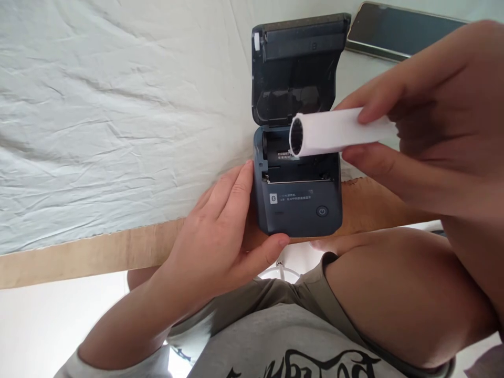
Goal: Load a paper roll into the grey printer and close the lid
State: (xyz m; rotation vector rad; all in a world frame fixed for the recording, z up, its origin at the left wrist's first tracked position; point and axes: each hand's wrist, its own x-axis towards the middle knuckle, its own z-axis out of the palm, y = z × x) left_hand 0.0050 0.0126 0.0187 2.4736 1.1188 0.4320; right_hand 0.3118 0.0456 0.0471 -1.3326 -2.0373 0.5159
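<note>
At the near edge of the table: a dark blue portable label printer (299, 223) sits with its front overlapping the strip of bare wood (118, 253), controls facing me.
Hinged lid (297, 68): swung fully up and back, its black inner side showing, a small white patch (257, 41) at its upper left corner.
Paper bay (301, 170): uncovered, with a small printed sticker (284, 156) inside, partly behind the roll.
Control panel: a Bluetooth mark (273, 198) at the left, small pale print beside it, and a round power button (322, 211) at the lower right.
My left hand (216, 226): loosely spread around the printer's near left corner, fingers together along its left side, thumb stretched to its front edge.
My right hand (444, 121): pinched closed, with thumb and fingers on the far end of the white paper roll (334, 131).
Roll: held roughly level, its hollow end pointing left and overlapping the bay from where I look; it seems to hang above the printer, though this angle makes the gap hard to judge.
Smartphone (405, 31): lying dark-screened beyond my right hand, which covers part of it.
Tablecloth (118, 115): pale, creased, spread under printer and phone.
My lap: olive shorts (271, 289) and a grey T-shirt (260, 336) with black lettering.
</note>
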